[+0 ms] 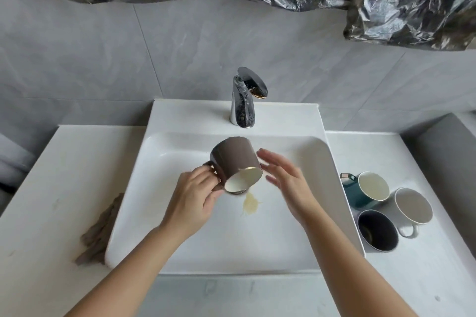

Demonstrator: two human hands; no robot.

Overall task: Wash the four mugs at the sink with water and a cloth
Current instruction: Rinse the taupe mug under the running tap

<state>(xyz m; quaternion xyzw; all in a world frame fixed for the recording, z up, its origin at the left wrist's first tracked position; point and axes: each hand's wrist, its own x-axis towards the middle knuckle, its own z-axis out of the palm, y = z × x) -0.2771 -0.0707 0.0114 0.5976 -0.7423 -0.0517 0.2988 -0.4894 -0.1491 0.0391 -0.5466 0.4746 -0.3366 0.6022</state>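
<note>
We hold the brown mug (237, 159) tipped on its side over the sink (180, 226). Our left grip (193, 195) is curled round its handle, and the pale inside faces down toward us. A yellowish puddle (250, 204) lies in the basin just under the rim, so we judge that the dregs are being emptied, a first step before any washing. Our right grip (286, 177) hovers beside the mug with fingers spread apart, holding nothing. The teal mug (356, 199), the white mug (412, 204) and the dark mug (377, 233) stand upright together on the counter (64, 175) to the right of the sink, seemingly unwashed. The brown cloth (99, 234) lies untouched on the left, and no water shows at the faucet (244, 100). Nearly all of the task seems left.
</note>
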